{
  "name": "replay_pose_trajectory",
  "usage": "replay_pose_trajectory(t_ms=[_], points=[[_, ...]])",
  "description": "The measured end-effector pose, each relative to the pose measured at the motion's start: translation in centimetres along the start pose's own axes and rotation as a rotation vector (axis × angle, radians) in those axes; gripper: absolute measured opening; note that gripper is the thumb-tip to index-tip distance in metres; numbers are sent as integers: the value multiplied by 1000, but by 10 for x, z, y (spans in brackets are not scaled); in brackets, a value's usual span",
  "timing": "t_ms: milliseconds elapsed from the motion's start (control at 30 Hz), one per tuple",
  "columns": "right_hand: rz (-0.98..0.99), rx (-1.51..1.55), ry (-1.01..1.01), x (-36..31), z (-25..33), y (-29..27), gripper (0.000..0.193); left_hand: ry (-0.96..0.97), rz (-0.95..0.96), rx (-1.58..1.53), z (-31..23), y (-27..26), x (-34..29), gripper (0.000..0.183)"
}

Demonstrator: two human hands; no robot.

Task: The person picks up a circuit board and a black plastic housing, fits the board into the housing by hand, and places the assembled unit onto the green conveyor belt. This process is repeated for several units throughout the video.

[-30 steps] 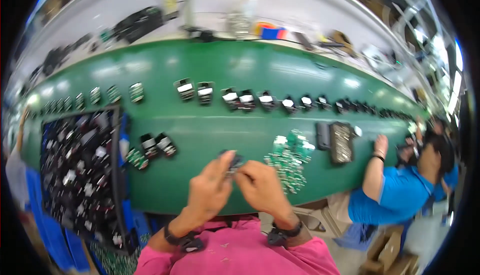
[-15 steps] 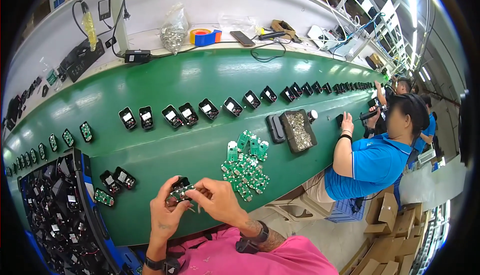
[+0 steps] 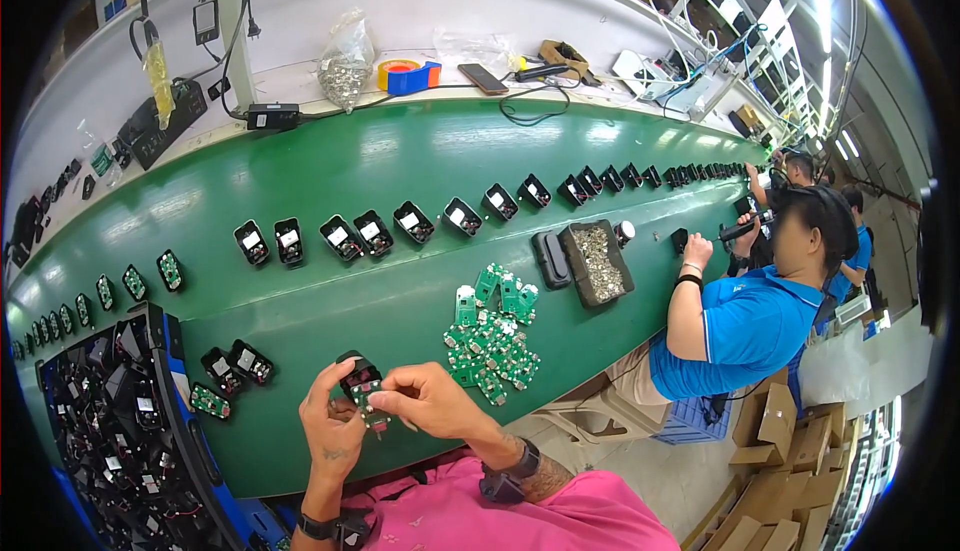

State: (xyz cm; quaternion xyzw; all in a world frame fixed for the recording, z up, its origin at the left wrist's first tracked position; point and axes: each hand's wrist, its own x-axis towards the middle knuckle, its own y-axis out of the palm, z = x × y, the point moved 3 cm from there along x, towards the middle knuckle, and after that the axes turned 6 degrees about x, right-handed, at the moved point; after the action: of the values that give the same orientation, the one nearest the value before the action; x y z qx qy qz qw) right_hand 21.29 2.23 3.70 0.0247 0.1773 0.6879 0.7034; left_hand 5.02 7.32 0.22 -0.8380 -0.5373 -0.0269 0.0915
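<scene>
Left hand (image 3: 334, 429): it grips the black case (image 3: 359, 370) from the left.
Right hand (image 3: 434, 401): it pinches the green board (image 3: 367, 396), between both hands.

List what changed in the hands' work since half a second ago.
The green circuit board moved slightly down, toward the person, and changed its slant below the black housing. Nothing was visibly taken up or let go: the left hand still holds the housing, the right hand the board. The loose board pile stayed put.
</scene>
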Motion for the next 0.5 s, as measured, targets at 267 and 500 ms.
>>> replay_pose_trajectory(t_ms=[267,500], points=[[-90,-502,-366,3,18,2,29,191,-71,289,-30,6,2,48],[-163,-587,-321,3,14,2,23,41,48,169,-32,-1,0,51]])
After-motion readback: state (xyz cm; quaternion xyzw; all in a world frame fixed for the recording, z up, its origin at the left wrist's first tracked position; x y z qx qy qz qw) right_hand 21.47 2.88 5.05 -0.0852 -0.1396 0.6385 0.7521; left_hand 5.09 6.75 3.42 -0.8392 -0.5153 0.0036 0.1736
